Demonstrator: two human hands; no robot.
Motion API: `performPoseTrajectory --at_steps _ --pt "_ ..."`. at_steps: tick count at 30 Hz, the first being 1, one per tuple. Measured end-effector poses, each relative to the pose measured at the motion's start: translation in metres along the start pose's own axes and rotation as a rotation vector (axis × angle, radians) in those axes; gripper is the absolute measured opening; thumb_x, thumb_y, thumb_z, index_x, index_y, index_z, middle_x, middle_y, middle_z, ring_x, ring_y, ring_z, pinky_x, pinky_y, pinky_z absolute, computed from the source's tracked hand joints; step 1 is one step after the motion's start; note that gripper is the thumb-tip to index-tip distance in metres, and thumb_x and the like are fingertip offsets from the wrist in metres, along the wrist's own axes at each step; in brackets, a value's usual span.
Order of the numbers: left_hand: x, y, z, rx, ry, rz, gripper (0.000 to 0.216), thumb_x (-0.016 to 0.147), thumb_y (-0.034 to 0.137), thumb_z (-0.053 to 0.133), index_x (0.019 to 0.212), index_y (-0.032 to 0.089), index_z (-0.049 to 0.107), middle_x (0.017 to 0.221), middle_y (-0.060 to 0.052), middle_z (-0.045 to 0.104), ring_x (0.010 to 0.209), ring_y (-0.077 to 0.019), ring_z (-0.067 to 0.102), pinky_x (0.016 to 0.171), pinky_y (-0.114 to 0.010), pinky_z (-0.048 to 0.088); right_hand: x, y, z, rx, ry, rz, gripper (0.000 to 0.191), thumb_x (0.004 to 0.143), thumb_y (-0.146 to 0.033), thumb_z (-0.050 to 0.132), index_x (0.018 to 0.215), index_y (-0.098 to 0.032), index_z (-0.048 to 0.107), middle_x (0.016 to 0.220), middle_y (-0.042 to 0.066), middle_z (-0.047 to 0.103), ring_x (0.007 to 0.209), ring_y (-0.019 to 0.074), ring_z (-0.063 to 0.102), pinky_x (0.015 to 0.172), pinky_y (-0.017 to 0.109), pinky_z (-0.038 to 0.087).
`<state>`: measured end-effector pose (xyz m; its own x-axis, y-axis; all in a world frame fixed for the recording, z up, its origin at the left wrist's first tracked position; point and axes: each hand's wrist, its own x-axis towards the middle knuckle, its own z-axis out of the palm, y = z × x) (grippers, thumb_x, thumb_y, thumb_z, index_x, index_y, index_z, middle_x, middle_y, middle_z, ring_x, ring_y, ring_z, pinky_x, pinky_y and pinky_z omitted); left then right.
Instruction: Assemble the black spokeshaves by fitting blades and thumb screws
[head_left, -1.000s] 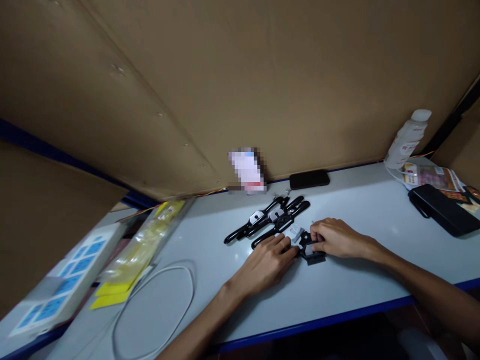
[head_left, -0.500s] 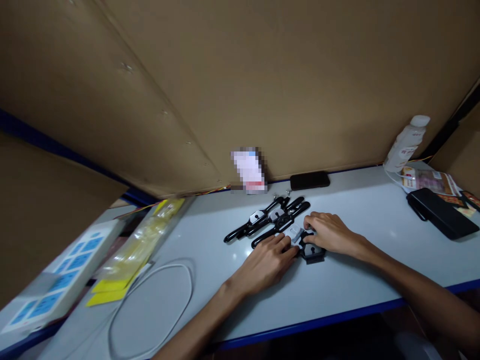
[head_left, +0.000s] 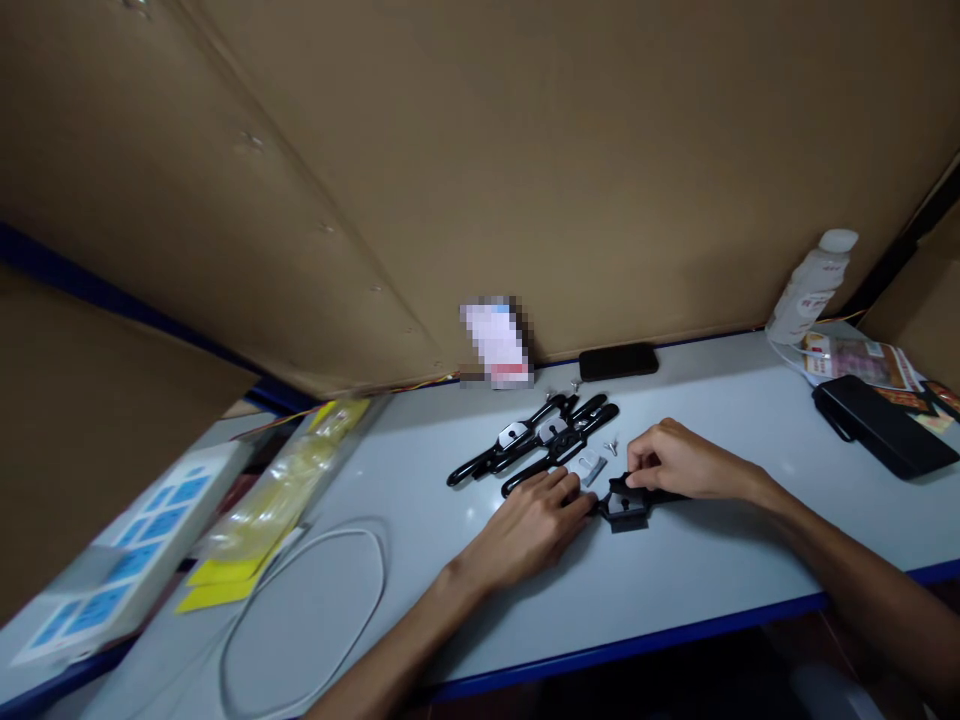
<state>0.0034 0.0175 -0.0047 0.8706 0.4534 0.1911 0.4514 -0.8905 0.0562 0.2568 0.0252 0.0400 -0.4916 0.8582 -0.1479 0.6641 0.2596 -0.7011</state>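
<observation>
A black spokeshave with a grey metal plate at its middle lies flat before me. My left hand has its fingers closed round the left handle, which is mostly hidden under them. My right hand pinches at the upper edge of the spokeshave's body; a small part between the fingertips, if any, cannot be made out. Behind my left fingers rests a loose grey metal cap. Just left of my right hand is a small silvery wing screw. More black spokeshaves lie together behind my left hand.
Along the back wall are a black phone, a blurred-out upright item and small screws. A bottle and black case stand right. Yellow packaging and a white cable lie left.
My right hand has drawn slightly right and its fingers have come together at the spokeshave's upper edge. The wing screw now shows on the table. My left hand has stayed put.
</observation>
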Motion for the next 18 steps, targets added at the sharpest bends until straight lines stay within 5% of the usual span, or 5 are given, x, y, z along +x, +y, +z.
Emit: performPoseTrajectory --at_steps 9,12,15,18 --pt "-0.002 -0.001 0.001 -0.006 -0.012 0.0 0.019 0.102 0.02 0.05 0.111 0.017 0.066 0.092 -0.008 0.064 0.083 -0.0238 0.059 0.068 -0.037 0.05 -0.001 -0.004 0.004 -0.154 -0.007 -0.067 0.024 0.081 0.0 0.059 0.07 -0.02 0.066 0.069 -0.002 0.067 0.065 0.0135 0.056 0.067 0.028 0.038" --pt "-0.002 0.0 0.0 -0.012 -0.007 -0.001 0.02 0.103 0.021 0.049 0.11 0.016 0.066 0.093 -0.008 0.064 0.083 -0.0237 0.06 0.068 -0.037 0.051 -0.005 -0.002 0.006 -0.285 0.002 -0.073 0.006 0.085 -0.016 0.067 0.088 -0.02 0.07 0.088 0.003 0.072 0.08 0.0195 0.063 0.074 0.031 0.043" --pt "-0.001 0.001 0.0 -0.005 0.001 -0.006 0.022 0.104 0.023 0.048 0.114 0.016 0.066 0.093 -0.008 0.064 0.083 -0.0235 0.061 0.069 -0.037 0.051 -0.012 -0.002 0.019 -0.436 -0.004 -0.108 0.042 0.081 -0.033 0.076 0.118 -0.017 0.064 0.117 0.014 0.068 0.104 0.0299 0.064 0.084 0.039 0.047" --pt "-0.001 0.0 0.0 0.014 0.017 0.017 0.026 0.103 0.02 0.047 0.123 0.016 0.063 0.093 -0.008 0.064 0.083 -0.023 0.061 0.069 -0.036 0.051 -0.018 -0.003 0.032 -0.518 -0.017 -0.149 0.044 0.083 -0.027 0.073 0.123 -0.013 0.061 0.126 0.019 0.064 0.116 0.0347 0.06 0.09 0.045 0.049"
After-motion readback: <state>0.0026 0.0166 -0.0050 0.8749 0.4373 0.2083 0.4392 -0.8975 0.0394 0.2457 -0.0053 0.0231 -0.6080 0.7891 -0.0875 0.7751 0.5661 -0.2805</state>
